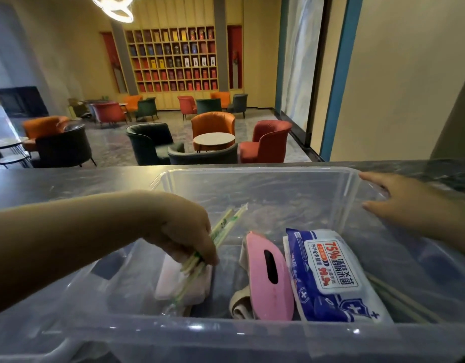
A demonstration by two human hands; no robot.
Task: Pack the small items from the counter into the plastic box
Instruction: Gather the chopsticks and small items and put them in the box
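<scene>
Gripping a bundle of plastic-wrapped disposable chopsticks with green print (220, 234), the left hand (184, 231) reaches down inside the clear plastic storage box (252, 174), fingers curled round the bundle's middle so its far ends point toward one o'clock. The bundle seems to be held low and slanted so it can be laid flat on the floor of the box rather than dropped. Directly beneath the hand, toward six o'clock, lies a pale pink flat packet (171, 281), which the lower ends of the chopsticks touch or nearly touch; which cannot be told.

At three o'clock from that hand sits a pink oval case with a dark slot (268, 279), resting on a beige folded cloth strap (239, 305). Just beside it, farther toward three o'clock, lies a blue and white pack of wet wipes (333, 279); its label reads "75%" and "99.9%" among Chinese characters that are not legible enough to quote. Pale sticks (399, 297), perhaps more chopsticks, lie against the right wall.

The right hand (406, 203) rests with straight, relaxed fingers on the box's right rim at two o'clock, probably steadying it on the dark marbled table (69, 184). Beyond it stand lounge chairs (213, 124).
</scene>
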